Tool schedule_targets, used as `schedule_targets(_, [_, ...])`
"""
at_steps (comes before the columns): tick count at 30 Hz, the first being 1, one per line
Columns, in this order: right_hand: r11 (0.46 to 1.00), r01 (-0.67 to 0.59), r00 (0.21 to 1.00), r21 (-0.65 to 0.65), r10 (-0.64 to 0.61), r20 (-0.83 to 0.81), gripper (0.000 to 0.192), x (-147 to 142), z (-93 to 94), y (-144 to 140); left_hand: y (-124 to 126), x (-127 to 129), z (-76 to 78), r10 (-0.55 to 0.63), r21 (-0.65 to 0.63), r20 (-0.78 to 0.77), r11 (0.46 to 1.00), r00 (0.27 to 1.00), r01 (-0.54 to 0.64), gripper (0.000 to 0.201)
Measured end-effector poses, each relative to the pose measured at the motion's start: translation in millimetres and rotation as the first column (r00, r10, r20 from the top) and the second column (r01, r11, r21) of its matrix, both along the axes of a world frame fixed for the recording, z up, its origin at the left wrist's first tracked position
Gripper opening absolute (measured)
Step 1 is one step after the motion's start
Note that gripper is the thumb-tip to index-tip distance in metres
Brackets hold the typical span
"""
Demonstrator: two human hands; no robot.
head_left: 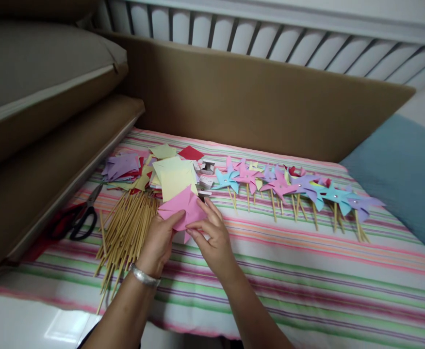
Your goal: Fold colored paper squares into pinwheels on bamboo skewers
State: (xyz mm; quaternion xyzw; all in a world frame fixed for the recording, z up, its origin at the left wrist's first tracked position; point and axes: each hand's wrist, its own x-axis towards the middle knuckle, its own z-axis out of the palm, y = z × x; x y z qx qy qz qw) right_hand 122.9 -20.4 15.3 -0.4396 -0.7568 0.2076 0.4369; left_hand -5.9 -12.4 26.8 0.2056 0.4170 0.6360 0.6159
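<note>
Both of my hands hold a pink paper square (182, 209) with its corners partly folded toward the middle. My left hand (157, 242), with a silver bracelet at the wrist, grips its lower left edge. My right hand (212, 240) pinches the lower right part with thumb and fingers. A pile of thin wooden sticks (125, 232) lies just left of my left hand. Behind the pink paper lies a stack of pale yellow paper squares (174, 177).
A row of several finished paper pinwheels (292, 189) on sticks stretches to the right on the striped cloth (307, 271). Black-handled scissors (79, 218) lie at the left. Purple cut papers (120, 166), a red square (190, 153), a cardboard wall (252, 92) and a blue cushion (405, 179) surround the area.
</note>
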Motion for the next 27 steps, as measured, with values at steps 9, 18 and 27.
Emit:
schedule_targets(9, [0.974,0.154,0.974,-0.169,-0.178,-0.138,0.007,1,0.9,5,-4,9,0.6,-0.114,-0.03,-0.057,0.993,0.992,0.112,0.026])
schedule_targets(18, [0.943,0.224,0.944,-0.244,-0.273,-0.187,0.005,1,1.3,6,-5,12,-6.0,-0.12,-0.051,-0.01,0.992,0.993,0.119,0.025])
schedule_targets(27, [0.924,0.258,0.924,-0.281,-0.321,-0.207,0.005,0,-2.3,7,-6,15,-1.9,-0.149,0.006,0.022,0.989,0.989,0.149,0.014])
